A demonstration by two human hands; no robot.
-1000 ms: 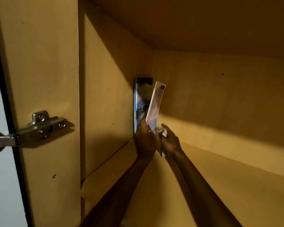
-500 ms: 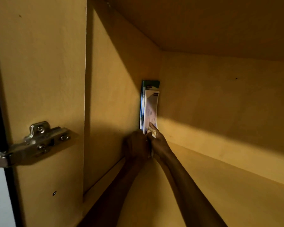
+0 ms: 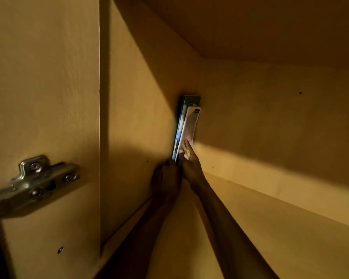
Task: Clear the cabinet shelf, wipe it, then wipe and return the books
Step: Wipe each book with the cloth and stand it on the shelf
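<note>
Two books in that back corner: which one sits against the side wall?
The taller green-and-blue book, flat against the cabinet's left wall. The shorter white-covered book stands on its right, under the right hand.

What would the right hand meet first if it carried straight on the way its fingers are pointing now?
Almost certainly the white booklet: the right hand has its fingers stretched up against its cover, with a pale cloth tucked beneath them. Beyond the booklet stand the blue book and the cabinet's side wall.

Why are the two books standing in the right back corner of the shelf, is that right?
Not quite. The head view shows the books standing in the left back corner of the shelf, against the side wall, with both hands at their base.
</note>
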